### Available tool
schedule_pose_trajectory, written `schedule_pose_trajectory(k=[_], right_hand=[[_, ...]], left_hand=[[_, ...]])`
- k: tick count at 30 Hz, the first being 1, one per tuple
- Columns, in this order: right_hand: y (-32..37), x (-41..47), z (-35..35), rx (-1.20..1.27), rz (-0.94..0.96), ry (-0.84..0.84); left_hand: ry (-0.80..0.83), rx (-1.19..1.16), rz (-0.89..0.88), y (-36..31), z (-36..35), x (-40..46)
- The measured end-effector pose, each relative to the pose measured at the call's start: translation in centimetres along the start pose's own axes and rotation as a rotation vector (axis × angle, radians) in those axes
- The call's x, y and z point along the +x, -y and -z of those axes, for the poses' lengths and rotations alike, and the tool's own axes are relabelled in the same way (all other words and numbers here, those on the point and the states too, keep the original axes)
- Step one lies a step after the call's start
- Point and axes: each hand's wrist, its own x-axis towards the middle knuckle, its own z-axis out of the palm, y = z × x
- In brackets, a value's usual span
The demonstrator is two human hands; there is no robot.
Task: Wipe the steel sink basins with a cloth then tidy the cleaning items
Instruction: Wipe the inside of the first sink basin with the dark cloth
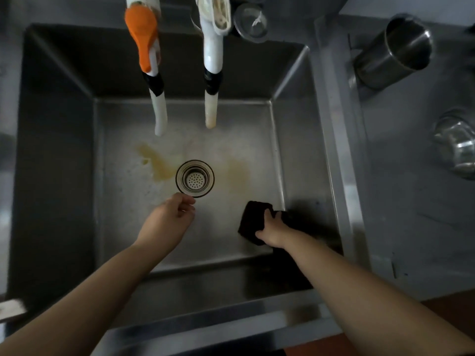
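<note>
Deep inside a steel basin point(295, 140), both hands at work. Right hand point(273, 233) low at the near right corner of the floor, fingers point(267, 216) curled over the top of a dark cloth point(253, 215), thumb hooked round its near edge: a firm grip, pressing the cloth flat against the steel, most likely so a stroke carries weight. Cloth bunched rather than spread, part of it trailing toward the right wall under the wrist.

Left hand point(169, 218) just short of the drain point(194, 178), fingers loosely bent, thumb and forefinger tips close together; holding nothing visible, though whether something tiny sits pinched there cannot be told. Probably hovering to steady the body or to reach the strainer.

Two yellowish stains point(159, 165) flanking the drain, one left, one right, both well apart from the cloth, so wiping looks far from finished on this floor. Two white spouts point(211, 109) hanging over the far half, one with an orange handle point(142, 34), no water running.

Beside the basin on the right, on the table point(411, 227), a steel cup point(393, 51) lying tilted and another shiny steel piece point(456, 145) near the edge of view. Only one basin in view; any second one out of frame.
</note>
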Motion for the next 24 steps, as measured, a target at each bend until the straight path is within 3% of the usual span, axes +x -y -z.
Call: schedule_pose_trajectory(k=[8,11,15,24], right_hand=[[0.7,2.8,-4.6,-0.002,-0.187,0.285],[0.5,3.1,-5.9,0.113,-0.269,0.253],[1.6,4.6,-7.0,0.263,-0.284,0.031],[3.5,11.1,0.9,0.334,0.106,-0.583]], left_hand=[[0.057,0.01,0.073,0.4,-3.4,2.3],[0.084,-0.029,0.095,0.0,-4.8,2.6],[0.079,-0.066,0.12,-0.6,-6.0,3.6],[-0.003,-0.03,0.102,-1.4,-5.9,7.8]])
